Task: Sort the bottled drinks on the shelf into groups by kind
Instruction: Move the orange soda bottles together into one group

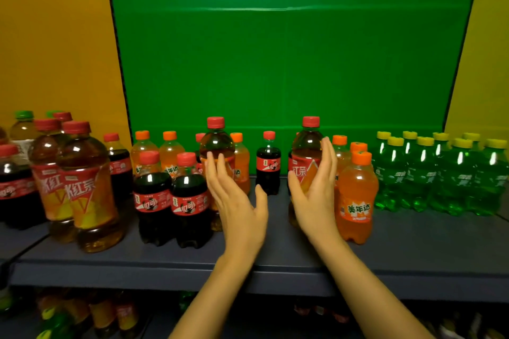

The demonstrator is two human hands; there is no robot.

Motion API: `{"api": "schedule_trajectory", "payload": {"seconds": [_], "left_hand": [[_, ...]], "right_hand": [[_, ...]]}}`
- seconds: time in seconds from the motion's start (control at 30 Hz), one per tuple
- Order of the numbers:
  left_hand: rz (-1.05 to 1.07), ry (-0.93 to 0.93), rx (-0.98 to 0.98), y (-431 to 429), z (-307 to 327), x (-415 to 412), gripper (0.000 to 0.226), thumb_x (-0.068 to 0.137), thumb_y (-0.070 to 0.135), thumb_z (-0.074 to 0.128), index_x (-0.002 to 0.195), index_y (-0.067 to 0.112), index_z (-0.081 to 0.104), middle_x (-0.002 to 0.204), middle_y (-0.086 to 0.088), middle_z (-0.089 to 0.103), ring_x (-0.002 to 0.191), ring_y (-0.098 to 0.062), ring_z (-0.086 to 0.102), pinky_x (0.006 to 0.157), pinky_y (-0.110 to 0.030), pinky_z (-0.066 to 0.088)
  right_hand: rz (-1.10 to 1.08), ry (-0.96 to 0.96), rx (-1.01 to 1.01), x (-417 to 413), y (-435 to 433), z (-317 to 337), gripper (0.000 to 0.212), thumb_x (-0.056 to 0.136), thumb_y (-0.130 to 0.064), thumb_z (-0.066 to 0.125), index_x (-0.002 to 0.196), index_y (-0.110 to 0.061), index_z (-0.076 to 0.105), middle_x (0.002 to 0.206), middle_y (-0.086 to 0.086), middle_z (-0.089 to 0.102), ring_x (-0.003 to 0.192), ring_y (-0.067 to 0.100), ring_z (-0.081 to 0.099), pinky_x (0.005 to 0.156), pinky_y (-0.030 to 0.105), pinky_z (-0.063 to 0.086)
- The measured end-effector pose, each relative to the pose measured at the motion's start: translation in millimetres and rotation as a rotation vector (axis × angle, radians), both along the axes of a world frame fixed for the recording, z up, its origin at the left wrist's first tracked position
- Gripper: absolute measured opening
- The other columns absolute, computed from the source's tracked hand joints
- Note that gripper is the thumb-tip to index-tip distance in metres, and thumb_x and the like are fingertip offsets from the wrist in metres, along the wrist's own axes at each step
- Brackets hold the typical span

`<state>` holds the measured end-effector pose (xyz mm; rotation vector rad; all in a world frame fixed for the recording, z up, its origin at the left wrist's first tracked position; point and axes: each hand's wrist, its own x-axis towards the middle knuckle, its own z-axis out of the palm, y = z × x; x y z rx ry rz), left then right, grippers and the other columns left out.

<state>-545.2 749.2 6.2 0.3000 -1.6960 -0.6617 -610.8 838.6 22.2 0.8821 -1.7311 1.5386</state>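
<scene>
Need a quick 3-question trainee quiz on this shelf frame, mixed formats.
1. True or false: the green soda bottles with yellow caps already stand grouped at the right end of the shelf.
2. Multiple choice: the right hand reaches at which bottle? A) a green-capped tea bottle B) the large iced tea bottle with a red cap C) a water bottle
3. Fill the gap: the small cola bottle standing alone between the two large tea bottles has a ____ cap.

Key: 1 true; 2 B; 3 red.
</scene>
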Motion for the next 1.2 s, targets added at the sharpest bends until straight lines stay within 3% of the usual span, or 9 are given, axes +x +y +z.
{"api": "schedule_trajectory", "payload": {"seconds": [0.03, 0.17, 0.33, 0.47, 0.63, 0.77, 0.87, 1.03, 1.2], "left_hand": [[0.010, -0.022, -0.001, -3.5, -2.0, -1.5, 0.080, 0.083, 0.007, 0.059, 0.144, 0.000, 0.008, 0.155, -0.014, -0.001, 0.145, -0.023, -0.002, 0.118, -0.030, 0.006], [0.012, -0.061, 0.008, -9.7, -3.1, -8.1, 0.087, 0.082, 0.006, 0.059, 0.145, -0.003, -0.001, 0.155, -0.017, -0.011, 0.144, -0.022, -0.012, 0.113, -0.012, -0.010], [-0.022, 0.008, 0.145, -11.7, 10.3, -18.3, 0.085, 0.082, 0.002, 0.059, 0.145, 0.000, 0.002, 0.156, -0.017, -0.007, 0.145, -0.022, -0.008, 0.115, -0.024, -0.002], [0.001, 0.094, 0.238, -17.1, 13.3, -22.0, 0.081, 0.077, -0.004, 0.060, 0.143, 0.000, 0.013, 0.153, -0.017, 0.014, 0.144, -0.026, 0.011, 0.113, -0.024, 0.007], [-0.039, 0.032, 0.315, -26.9, 12.0, -30.0, 0.088, 0.074, -0.001, 0.067, 0.143, 0.001, 0.014, 0.149, -0.018, 0.022, 0.139, -0.029, 0.020, 0.107, -0.016, 0.012], [-0.055, -0.099, 0.406, -37.9, 9.8, -38.7, 0.092, 0.067, 0.014, 0.079, 0.139, 0.001, 0.023, 0.141, -0.019, 0.036, 0.132, -0.033, 0.034, 0.108, -0.038, 0.029], [-0.071, -0.143, 0.460, -45.3, 7.9, -42.0, 0.085, 0.062, 0.023, 0.084, 0.128, 0.003, 0.034, 0.128, -0.018, 0.049, 0.119, -0.033, 0.047, 0.098, -0.044, 0.041], [-0.158, -0.156, 0.464, -44.0, 6.6, -34.9, 0.066, 0.066, 0.024, 0.081, 0.113, 0.008, 0.039, 0.109, -0.013, 0.059, 0.096, -0.027, 0.057, 0.076, -0.030, 0.042], [-0.295, -0.170, 0.407, -32.6, 1.0, -15.1, 0.061, 0.064, 0.026, 0.081, 0.108, 0.020, 0.040, 0.101, 0.000, 0.059, 0.092, -0.018, 0.060, 0.080, -0.032, 0.049]], "right_hand": [[-0.037, -0.002, -0.007, -3.0, -4.8, -4.4, 0.076, 0.084, -0.013, 0.057, 0.146, -0.008, 0.013, 0.150, 0.000, 0.014, 0.139, 0.004, 0.009, 0.112, 0.008, 0.006], [-0.149, -0.021, -0.023, -15.0, -16.7, -17.3, 0.088, 0.080, -0.007, 0.067, 0.146, -0.006, 0.009, 0.155, 0.009, 0.011, 0.142, 0.011, 0.007, 0.114, 0.010, 0.006], [-0.144, -0.158, -0.031, -25.0, -19.1, -26.7, 0.099, 0.073, -0.009, 0.075, 0.146, -0.012, 0.008, 0.150, 0.014, 0.025, 0.138, 0.027, 0.027, 0.112, 0.037, 0.029], [-0.139, -0.269, -0.019, -28.1, -13.6, -28.5, 0.092, 0.074, -0.011, 0.075, 0.143, -0.012, 0.015, 0.139, 0.016, 0.039, 0.124, 0.028, 0.043, 0.092, 0.025, 0.035], [-0.133, -0.324, 0.004, -29.5, -11.9, -30.3, 0.085, 0.076, -0.017, 0.074, 0.141, -0.010, 0.019, 0.133, 0.015, 0.044, 0.118, 0.028, 0.047, 0.087, 0.026, 0.036], [-0.105, -0.357, 0.000, -29.4, -11.0, -29.1, 0.084, 0.075, -0.015, 0.073, 0.140, -0.012, 0.021, 0.130, 0.013, 0.047, 0.115, 0.027, 0.049, 0.086, 0.027, 0.038], [-0.078, -0.376, -0.013, -28.1, -10.3, -28.6, 0.084, 0.073, -0.014, 0.074, 0.140, -0.014, 0.023, 0.127, 0.011, 0.049, 0.113, 0.026, 0.050, 0.087, 0.031, 0.040], [-0.023, -0.390, -0.030, -20.8, -6.9, -26.4, 0.083, 0.069, -0.025, 0.080, 0.135, -0.018, 0.030, 0.120, 0.002, 0.051, 0.107, 0.017, 0.050, 0.089, 0.030, 0.043], [0.044, -0.398, -0.016, -5.6, -2.4, -24.3, 0.066, 0.071, -0.023, 0.078, 0.124, -0.019, 0.040, 0.106, -0.004, 0.054, 0.095, 0.012, 0.054, 0.077, 0.020, 0.041]]}}
